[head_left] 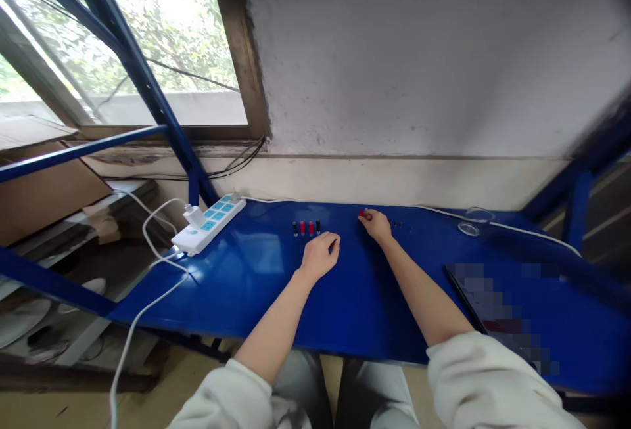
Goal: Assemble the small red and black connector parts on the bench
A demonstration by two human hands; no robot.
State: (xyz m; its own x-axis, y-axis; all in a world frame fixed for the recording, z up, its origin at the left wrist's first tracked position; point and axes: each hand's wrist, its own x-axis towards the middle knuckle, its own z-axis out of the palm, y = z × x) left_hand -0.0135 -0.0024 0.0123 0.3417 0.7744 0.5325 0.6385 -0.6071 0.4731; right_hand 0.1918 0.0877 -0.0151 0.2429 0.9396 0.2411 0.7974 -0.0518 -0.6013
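Note:
Several small cylinders stand in a short row on the blue table (355, 311): a black cylinder (295, 228) at the left end, red cylinders (302, 226) in the middle and another black cylinder (318, 225) at the right end. Just in front of that row rests my left hand (321, 255), its fingers curled in and no object visible in them. Farther right, near the back edge, my right hand (377, 224) pinches a small red cylinder (363, 213) between thumb and fingers. Small dark pieces (397, 223) lie right of my right hand, too faint to identify.
A white power strip (210, 224) with a plug in it sits at the back left, its white cable (131, 330) hanging over the edge. Clear round plastic pieces (476, 221) lie back right. A dark flat device (486, 311), partly pixelated, is by my right forearm. Blue frame posts (148, 94) flank the table.

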